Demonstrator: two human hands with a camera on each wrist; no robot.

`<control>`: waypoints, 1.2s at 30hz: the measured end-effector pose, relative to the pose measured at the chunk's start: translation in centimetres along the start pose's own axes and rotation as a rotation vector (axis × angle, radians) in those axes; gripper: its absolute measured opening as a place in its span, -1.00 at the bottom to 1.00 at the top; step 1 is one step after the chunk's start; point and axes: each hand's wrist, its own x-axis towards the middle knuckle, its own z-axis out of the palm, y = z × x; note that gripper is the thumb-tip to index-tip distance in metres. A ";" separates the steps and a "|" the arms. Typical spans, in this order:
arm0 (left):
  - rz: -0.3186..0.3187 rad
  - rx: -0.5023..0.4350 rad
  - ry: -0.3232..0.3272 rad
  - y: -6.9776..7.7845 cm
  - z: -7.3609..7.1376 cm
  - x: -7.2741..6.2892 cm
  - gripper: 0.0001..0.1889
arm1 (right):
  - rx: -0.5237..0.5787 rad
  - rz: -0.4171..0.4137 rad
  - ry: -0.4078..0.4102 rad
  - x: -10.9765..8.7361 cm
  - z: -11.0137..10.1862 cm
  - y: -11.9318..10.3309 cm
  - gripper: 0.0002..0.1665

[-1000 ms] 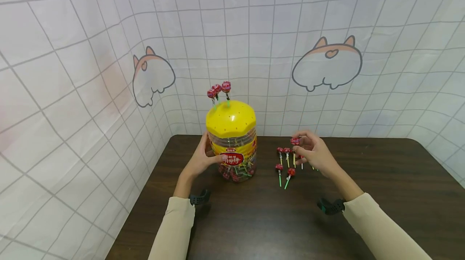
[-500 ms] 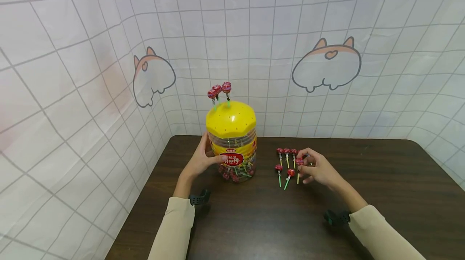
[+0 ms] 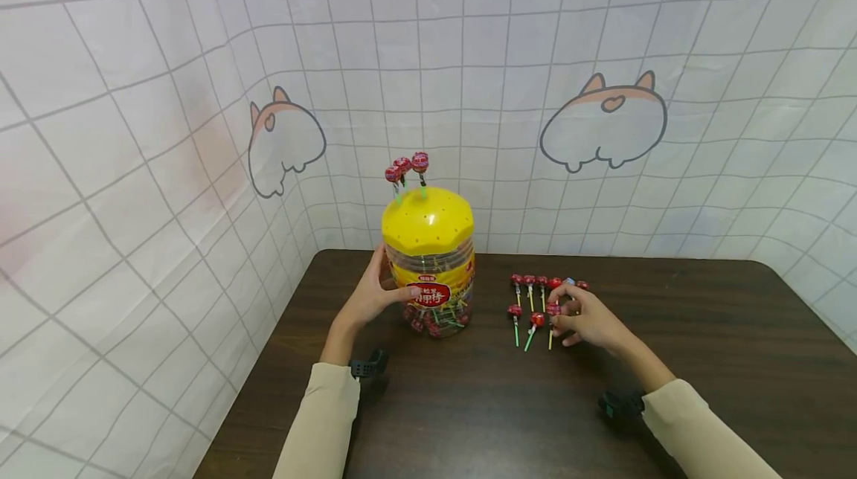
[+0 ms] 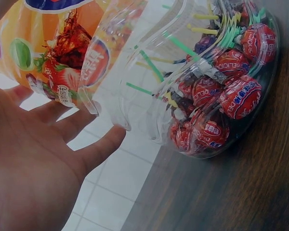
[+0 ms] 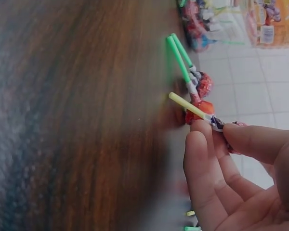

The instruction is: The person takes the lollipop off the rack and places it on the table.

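Note:
A clear plastic candy jar [image 3: 438, 271] with a yellow lid [image 3: 431, 222] stands on the table, with lollipops inside its base [image 4: 212, 91]. My left hand [image 3: 367, 299] holds the jar's left side, its thumb on the front label and its fingers round the side. Between thumb and fingers my right hand [image 3: 588, 317] pinches a red-wrapped lollipop [image 3: 552, 309], its yellow stick [image 5: 185, 103] pointing toward the table's front. It is at the right end of the front row, beside a lollipop [image 3: 537, 320] with a green stick.
Three lollipops [image 3: 402, 165] stick up from holes in the lid. Behind the right hand lies a back row of several lollipops [image 3: 530, 281]; another lollipop [image 3: 514, 311] lies front left. A white gridded cloth [image 3: 495, 114] hangs behind the dark table [image 3: 469, 412].
My right hand has brought the lollipop from the back row forward to the front row and lowered it beside the others. The left hand and jar have stayed put.

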 end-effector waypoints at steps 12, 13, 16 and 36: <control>-0.007 0.012 0.004 -0.1 0.1 0.0 0.00 | -0.165 -0.001 0.027 0.9 -0.1 1.0 -0.69; -0.008 0.013 0.005 -0.1 0.1 0.0 0.00 | -0.174 0.003 0.029 0.9 -0.1 1.1 -0.69; -0.012 0.018 0.008 0.0 0.1 -0.1 0.01 | -0.196 -0.004 0.027 0.9 -0.1 1.1 -0.67; -0.008 0.023 0.014 0.0 0.0 -0.1 0.00 | -0.318 -0.013 0.075 1.2 0.4 1.3 -0.79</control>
